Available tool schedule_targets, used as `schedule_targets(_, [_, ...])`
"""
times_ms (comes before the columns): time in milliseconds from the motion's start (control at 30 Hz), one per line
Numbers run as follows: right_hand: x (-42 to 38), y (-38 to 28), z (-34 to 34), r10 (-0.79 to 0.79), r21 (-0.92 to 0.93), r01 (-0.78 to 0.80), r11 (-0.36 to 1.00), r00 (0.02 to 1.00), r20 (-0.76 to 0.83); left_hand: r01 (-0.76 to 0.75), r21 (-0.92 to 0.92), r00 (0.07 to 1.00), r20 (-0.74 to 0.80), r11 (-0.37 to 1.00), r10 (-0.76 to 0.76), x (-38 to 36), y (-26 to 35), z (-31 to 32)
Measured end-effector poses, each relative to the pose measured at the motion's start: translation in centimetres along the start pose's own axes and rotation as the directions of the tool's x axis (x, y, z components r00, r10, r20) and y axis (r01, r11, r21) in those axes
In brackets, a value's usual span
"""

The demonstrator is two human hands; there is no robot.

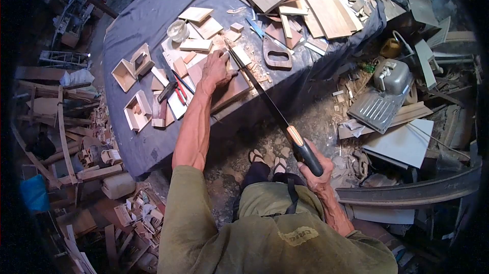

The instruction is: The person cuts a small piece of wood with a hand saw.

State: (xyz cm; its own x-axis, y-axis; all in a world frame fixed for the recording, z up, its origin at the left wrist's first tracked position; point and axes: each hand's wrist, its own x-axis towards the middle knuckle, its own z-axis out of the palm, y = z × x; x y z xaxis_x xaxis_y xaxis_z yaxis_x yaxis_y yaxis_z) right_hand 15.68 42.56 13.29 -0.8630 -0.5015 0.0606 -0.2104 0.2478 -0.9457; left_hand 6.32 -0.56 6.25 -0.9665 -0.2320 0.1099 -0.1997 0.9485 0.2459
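Observation:
My right hand point(318, 167) is wrapped round the black handle of a saw point(269, 102), low in front of my body. The long, narrow dark blade slants up and left over the table edge, its far end among small wood pieces. Close beside the blade, my left hand point(218, 70) has its fingers curled and pressed down on a piece of wood point(228, 88) at the table's front edge. The palm hides part of that wood. Pale sawdust lies around the far end of the blade.
On the dark cloth-covered table point(153, 24) lie open wooden boxes point(137, 112), red-handled pliers point(181, 93), a hammer point(166, 92), a clear jar point(178, 30), a second handsaw point(277, 54) and stacked boards point(323, 1). A metal sink point(389, 88) and scrap wood clutter the floor.

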Motion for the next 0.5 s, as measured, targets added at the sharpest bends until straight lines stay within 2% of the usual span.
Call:
schedule_targets(167, [-0.1,0.0,-0.1,0.01,0.018,-0.01,1.0,1.0,0.0,0.074,-0.047,0.996,0.045,0.996,-0.072,0.1,0.9,-1.2])
schedule_targets(333, [-0.1,-0.7,-0.4,0.004,0.001,-0.004,1.0,1.0,0.012,0.065,0.042,0.992,0.101,0.997,-0.069,1.1,0.3,-0.8])
schedule_targets(433, [-0.3,-0.7,-0.5,0.115,0.044,-0.116,0.992,0.993,0.035,0.065,0.058,0.991,0.114,0.996,-0.071,1.2,0.2,-0.6])
schedule_targets(500, [-0.4,-0.7,-0.2,0.083,0.038,-0.083,0.996,0.997,0.013,0.055,0.051,0.993,0.106,0.997,-0.061,1.3,0.0,-0.4])
